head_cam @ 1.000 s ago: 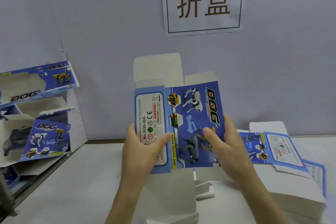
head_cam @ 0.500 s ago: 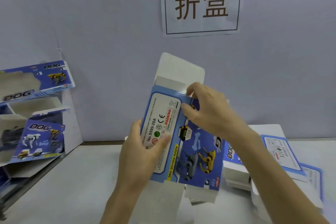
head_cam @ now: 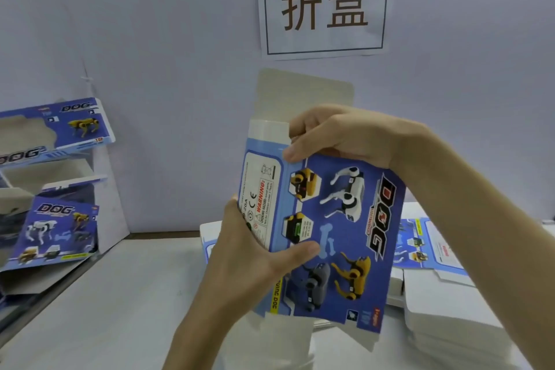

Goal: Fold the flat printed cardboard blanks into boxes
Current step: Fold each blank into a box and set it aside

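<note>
Packing workstation: wall sign point(head_cam: 326, 3) reading 折盒, flat blank stack point(head_cam: 444, 309) on table point(head_cam: 99, 303), folded boxes point(head_cam: 51, 177) piled left.

Open passage over table point(head_cam: 120, 294) front-left; folded boxes point(head_cam: 57, 228) block left, blank stack point(head_cam: 450, 318) right.

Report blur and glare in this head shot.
Head view: light is soft and even, no glare on the blue printed cardboard blank; its small warning text is smeared; the folded blue boxes at the left edge are blurred; the white paper sign reads sharp.

Even soft light, faint shadows; edges bowed, left side blurred.
</note>
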### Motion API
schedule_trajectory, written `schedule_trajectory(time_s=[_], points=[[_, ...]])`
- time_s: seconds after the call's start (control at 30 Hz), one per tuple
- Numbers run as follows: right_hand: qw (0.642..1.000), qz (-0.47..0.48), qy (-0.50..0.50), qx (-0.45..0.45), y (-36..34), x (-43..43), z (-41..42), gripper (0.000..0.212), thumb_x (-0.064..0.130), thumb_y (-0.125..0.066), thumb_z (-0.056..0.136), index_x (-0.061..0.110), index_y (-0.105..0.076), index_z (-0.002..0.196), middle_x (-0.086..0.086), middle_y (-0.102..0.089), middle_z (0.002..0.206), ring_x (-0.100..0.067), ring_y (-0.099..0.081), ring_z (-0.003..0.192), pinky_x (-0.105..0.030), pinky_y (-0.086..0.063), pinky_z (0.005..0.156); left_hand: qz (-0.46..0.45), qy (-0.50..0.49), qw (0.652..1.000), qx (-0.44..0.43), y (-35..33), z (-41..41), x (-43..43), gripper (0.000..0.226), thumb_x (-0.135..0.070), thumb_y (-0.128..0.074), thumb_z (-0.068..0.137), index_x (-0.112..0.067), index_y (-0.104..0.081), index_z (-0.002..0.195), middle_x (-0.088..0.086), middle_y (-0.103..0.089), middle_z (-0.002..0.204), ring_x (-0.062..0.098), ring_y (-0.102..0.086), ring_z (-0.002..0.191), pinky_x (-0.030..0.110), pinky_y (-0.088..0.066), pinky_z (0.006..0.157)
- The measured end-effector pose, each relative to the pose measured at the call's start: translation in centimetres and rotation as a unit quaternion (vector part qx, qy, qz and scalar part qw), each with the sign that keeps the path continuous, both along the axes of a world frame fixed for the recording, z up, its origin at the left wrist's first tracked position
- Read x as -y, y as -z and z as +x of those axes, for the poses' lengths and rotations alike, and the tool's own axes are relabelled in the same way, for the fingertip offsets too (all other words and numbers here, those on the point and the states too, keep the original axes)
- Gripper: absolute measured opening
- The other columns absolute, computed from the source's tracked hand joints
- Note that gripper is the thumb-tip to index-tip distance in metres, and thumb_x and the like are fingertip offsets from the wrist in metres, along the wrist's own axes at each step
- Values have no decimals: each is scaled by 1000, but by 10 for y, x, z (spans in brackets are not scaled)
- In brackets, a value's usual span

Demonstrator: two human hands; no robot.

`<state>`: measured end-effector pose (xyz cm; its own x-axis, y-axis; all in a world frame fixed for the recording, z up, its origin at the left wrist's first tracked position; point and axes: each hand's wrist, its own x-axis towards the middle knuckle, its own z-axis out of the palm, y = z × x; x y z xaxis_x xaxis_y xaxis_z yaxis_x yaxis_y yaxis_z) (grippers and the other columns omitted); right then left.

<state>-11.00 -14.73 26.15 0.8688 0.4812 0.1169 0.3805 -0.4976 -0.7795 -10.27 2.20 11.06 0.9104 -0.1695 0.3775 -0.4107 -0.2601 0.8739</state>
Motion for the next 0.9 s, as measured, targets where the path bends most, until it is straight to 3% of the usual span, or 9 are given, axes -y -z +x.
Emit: schedule_trajectory(time_s=[0.2,0.27,0.4,0.47,0.53,0.6,0.67,0.73,0.9], points=[[979,-107,64,159,-14,-10,-6,19,17,-60,94,6,-63,108,-6,-75,98,-22,-72,89,-24,-58,73,-32,-95,995,26,-2,-2,2,72,-65,-79,43,-36,-42,97,-23,-58,96,0,-61,85,9,-45,51],[917,-155,145,336,-9,-10,-5,30,20,-59,95,15,-60,124,2,-68,116,-11,-64,101,-17,-50,84,-52,-110,993,8,-1,2,-1,64,-53,-86,53,-32,-46,98,-18,-61,96,1,-61,84,16,-47,59],[802,63,272,528,35,7,-11,45,20,-57,90,14,-52,134,8,-55,127,-5,-53,114,-26,-45,99,-184,-26,977,-103,-7,12,-21,76,-39,-94,43,-11,-67,108,12,-74,96,31,-70,84,44,-57,74],[855,133,321,384,72,13,-8,66,45,-55,83,22,-41,143,9,-47,137,-6,-46,124,-31,-40,105,-245,60,955,-153,-8,14,-29,81,-37,-93,46,-1,-66,113,23,-72,98,41,-68,84,50,-56,73],[938,218,244,110,106,5,-7,83,69,-54,71,32,-39,144,9,-43,148,-12,-46,131,-41,-39,109,-265,98,945,-166,-7,15,-28,73,-32,-91,48,-2,-68,111,22,-72,97,39,-71,80,43,-57,64],[931,332,132,-73,126,-6,-8,65,74,-55,70,37,-64,123,3,-64,129,-19,-64,114,-40,-52,94,-268,106,944,-160,-5,16,-24,68,-29,-87,50,-4,-69,111,20,-73,100,37,-72,83,39,-58,60],[909,383,118,-118,132,-14,-8,47,67,-52,80,34,-75,105,-5,-72,114,-25,-72,94,-35,-58,82,-272,123,940,-165,-2,16,-22,61,-34,-78,55,-5,-71,108,20,-73,102,37,-72,85,37,-58,60],[897,402,127,-131,136,-12,-6,55,62,-49,87,22,-69,118,-13,-67,123,-32,-70,92,-38,-55,91,-271,146,934,-179,-2,18,-24,50,-32,-76,55,-8,-76,99,20,-73,99,36,-72,84,36,-58,60],[900,418,28,-116,145,0,-15,74,79,-75,47,32,-75,104,-6,-71,115,-27,-70,102,-31,-58,77,-223,155,949,-161,-2,15,-23,47,-32,-77,59,-2,-69,94,16,-73,78,28,-71,63,30,-55,52]])
